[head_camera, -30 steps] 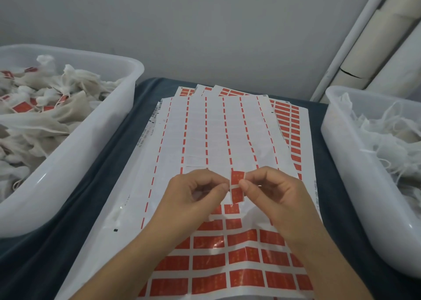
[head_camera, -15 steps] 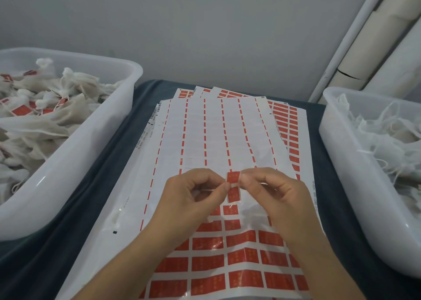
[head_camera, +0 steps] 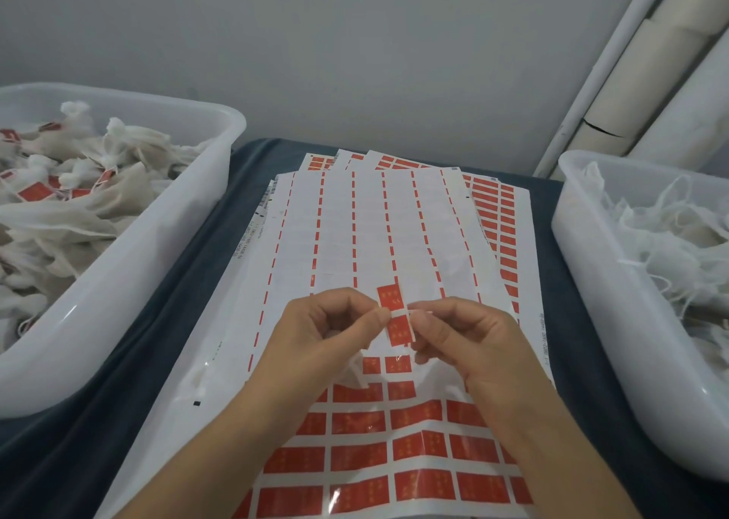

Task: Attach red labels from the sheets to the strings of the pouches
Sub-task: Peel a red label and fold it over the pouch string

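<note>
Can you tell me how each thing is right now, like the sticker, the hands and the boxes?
red label: peeled off, pinched at its middle.
left hand: pinching the label.
right hand: pinching the label.
top sheet: mostly stripped; red labels remain near.
left bin: holds labelled pouches.
right bin: holds stringy white pouches.

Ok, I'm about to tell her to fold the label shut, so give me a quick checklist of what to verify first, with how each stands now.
1. Red label off the sheet and held up: ok.
2. Left hand and right hand each pinch an edge at the label's middle: ok.
3. Pouch string lying across the label's white middle strip: cannot tell, too thin to see.
4. Pouch itself in hand: cannot tell; white fabric shows below the left hand.
5. Left bin of labelled pouches beside the sheet for drop-off: ok.
</note>
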Demonstrator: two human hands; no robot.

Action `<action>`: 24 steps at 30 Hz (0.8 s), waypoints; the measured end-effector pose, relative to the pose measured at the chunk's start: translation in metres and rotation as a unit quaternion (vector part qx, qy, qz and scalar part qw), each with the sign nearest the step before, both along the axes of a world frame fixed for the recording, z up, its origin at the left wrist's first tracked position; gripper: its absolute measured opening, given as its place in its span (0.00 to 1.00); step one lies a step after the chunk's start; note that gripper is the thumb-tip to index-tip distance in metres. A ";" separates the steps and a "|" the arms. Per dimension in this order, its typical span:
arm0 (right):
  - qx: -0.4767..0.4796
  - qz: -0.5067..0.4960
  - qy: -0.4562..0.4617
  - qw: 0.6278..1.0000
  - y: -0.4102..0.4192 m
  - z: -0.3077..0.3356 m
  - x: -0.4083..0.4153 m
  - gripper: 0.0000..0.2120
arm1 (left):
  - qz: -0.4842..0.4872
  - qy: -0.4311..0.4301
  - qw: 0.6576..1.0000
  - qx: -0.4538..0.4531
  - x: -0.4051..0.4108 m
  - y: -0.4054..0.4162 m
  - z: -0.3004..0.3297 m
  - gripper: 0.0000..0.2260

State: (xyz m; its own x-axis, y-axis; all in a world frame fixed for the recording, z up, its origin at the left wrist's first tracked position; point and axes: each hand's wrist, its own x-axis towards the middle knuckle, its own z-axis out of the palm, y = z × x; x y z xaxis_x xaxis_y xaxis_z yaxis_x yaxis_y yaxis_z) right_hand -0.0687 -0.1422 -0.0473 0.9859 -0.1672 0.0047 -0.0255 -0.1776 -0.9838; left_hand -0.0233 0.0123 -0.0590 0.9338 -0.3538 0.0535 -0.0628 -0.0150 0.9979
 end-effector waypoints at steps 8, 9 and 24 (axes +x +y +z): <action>-0.032 -0.019 -0.025 0.999 0.001 0.000 -0.001 0.10 | -0.019 -0.031 0.999 0.015 -0.001 0.001 0.001 0.09; -0.038 -0.025 -0.027 0.999 0.001 0.000 -0.001 0.10 | -0.014 -0.040 0.999 0.026 -0.001 0.000 0.002 0.08; -0.018 -0.049 0.004 0.999 0.002 0.000 0.000 0.12 | 0.124 -0.405 0.888 0.177 -0.007 -0.004 -0.004 0.13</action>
